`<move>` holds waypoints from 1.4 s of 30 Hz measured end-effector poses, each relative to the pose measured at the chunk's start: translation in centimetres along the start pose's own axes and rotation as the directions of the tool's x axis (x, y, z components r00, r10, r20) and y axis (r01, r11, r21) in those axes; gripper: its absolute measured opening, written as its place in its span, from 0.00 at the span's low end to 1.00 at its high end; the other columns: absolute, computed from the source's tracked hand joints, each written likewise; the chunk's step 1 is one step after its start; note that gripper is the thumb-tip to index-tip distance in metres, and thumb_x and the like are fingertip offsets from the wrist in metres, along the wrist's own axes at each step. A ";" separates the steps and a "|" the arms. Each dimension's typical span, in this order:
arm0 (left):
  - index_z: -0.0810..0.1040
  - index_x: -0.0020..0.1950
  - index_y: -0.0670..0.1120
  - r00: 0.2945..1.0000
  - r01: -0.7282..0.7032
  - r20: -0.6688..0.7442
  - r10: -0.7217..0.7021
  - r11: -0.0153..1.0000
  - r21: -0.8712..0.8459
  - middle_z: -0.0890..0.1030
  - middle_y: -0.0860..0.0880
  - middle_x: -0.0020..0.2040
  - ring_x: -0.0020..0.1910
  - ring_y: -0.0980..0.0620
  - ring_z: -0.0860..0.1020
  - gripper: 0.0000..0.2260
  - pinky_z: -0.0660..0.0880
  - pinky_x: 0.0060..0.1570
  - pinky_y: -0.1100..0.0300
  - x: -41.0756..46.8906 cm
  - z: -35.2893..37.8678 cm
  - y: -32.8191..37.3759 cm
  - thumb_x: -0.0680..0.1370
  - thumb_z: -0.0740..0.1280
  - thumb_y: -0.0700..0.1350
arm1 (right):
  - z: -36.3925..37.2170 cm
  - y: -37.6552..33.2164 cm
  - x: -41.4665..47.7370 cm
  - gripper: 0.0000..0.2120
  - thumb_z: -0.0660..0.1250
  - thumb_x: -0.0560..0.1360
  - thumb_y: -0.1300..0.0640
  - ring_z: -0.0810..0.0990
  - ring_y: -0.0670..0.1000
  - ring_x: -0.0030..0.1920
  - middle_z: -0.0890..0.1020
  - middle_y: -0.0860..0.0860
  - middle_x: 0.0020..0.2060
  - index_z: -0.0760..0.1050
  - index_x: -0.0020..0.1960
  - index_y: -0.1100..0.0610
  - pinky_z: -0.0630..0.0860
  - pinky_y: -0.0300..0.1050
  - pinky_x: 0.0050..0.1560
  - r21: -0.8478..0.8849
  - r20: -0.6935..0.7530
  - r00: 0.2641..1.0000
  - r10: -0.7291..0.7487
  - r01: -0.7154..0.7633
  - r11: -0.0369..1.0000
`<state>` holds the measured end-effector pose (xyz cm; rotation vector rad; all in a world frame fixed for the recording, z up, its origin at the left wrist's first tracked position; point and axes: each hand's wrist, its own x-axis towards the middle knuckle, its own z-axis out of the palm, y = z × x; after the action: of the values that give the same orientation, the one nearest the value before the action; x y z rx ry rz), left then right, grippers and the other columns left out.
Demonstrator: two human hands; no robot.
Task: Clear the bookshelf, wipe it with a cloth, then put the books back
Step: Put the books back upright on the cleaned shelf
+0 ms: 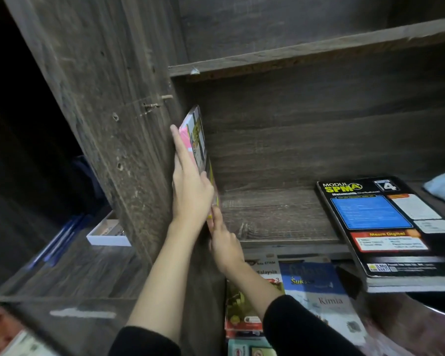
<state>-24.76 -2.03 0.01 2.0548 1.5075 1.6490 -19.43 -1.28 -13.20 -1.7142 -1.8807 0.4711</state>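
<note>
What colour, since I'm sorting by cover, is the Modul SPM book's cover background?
Mostly black; the Modul SPM book shows best in the head view.

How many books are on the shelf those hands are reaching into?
2 visible: an upright book held at the far left of the shelf, and a black SPM book lying flat at the right, overhanging the front. The upright one may hide another.

Both arms reach up and forward, bare forearms, black sleeves low in view. Left hand higher, back to camera, fingers straight up along spine of upright book, thumb round front cover, so it's gripping. Right hand just below, index finger up against book's bottom edge, other fingers folded. Pinching or only touching, can't tell tbh.
</note>
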 end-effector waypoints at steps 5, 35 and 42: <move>0.35 0.75 0.45 0.992 -0.113 -0.008 0.123 0.934 0.338 0.40 0.48 0.77 0.70 0.41 0.66 0.39 0.72 0.57 0.49 -0.6 1.3 -0.8 0.76 0.59 0.30 | -0.5 0.7 2.1 0.36 0.52 0.79 0.69 0.77 0.65 0.58 0.64 0.61 0.72 0.33 0.77 0.54 0.72 0.57 0.55 -0.008 0.075 0.997 -0.027 0.028 1.000; 0.47 0.75 0.34 0.987 -0.101 -0.038 0.156 0.786 0.611 0.52 0.35 0.76 0.74 0.38 0.54 0.46 0.65 0.66 0.50 0.2 4.7 -3.8 0.67 0.74 0.32 | -0.2 4.9 2.8 0.44 0.67 0.75 0.60 0.61 0.57 0.74 0.51 0.53 0.78 0.39 0.78 0.49 0.62 0.48 0.71 0.170 0.166 0.970 -0.180 0.152 0.974; 0.45 0.75 0.33 0.985 -0.122 -0.035 0.166 0.835 0.536 0.46 0.36 0.76 0.76 0.39 0.48 0.39 0.54 0.71 0.52 -0.1 4.4 -3.2 0.71 0.64 0.33 | 0.3 4.0 2.6 0.41 0.65 0.75 0.62 0.71 0.63 0.66 0.62 0.57 0.74 0.43 0.78 0.51 0.70 0.56 0.63 0.127 0.092 0.986 -0.138 0.126 0.984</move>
<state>-23.24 1.55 -3.78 2.4443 2.0794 1.4905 -16.49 1.87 -15.37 -1.5024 -1.9795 0.6157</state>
